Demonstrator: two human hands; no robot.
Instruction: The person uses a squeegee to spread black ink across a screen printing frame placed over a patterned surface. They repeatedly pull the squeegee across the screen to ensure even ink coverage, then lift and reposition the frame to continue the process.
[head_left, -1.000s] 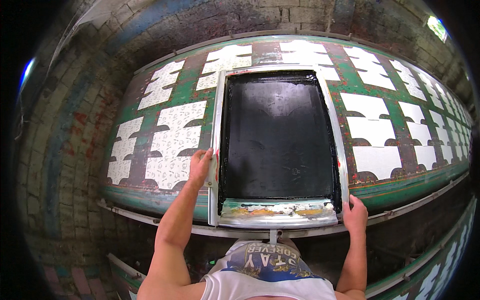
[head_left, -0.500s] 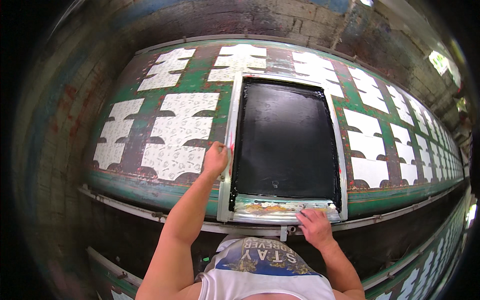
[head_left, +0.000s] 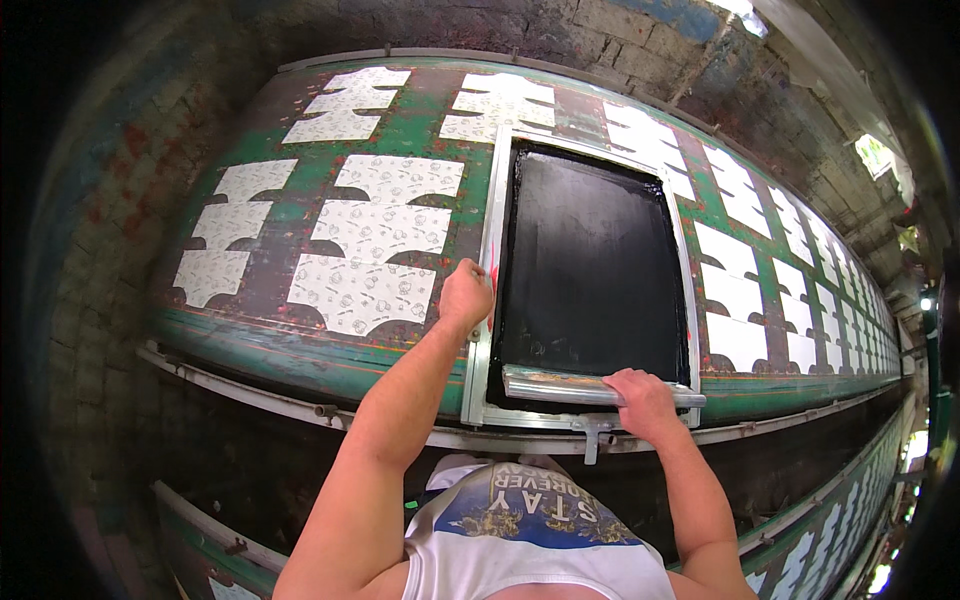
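Note:
A screen-printing frame with metal rails lies over the long table, its mesh covered in glossy black ink. At its near end is a metal squeegee, set crosswise. My right hand is closed round the right part of the squeegee's bar. My left hand is closed at the middle of the frame's left rail, its fingertips partly hidden against the edge. Left of that hand lie white printed cut pieces with small grey motifs. On the frame's right are plain white pieces.
The long green and brown table stretches off to the right with rows of white pieces. A metal rail runs along its near edge, with a bracket below the frame. Behind stands a block wall. Another table with pieces is at lower right.
My right hand has closed on the squeegee, which has tilted up from lying with its stained side showing. My left hand stays at the frame's left rail. The whole view has shifted slightly.

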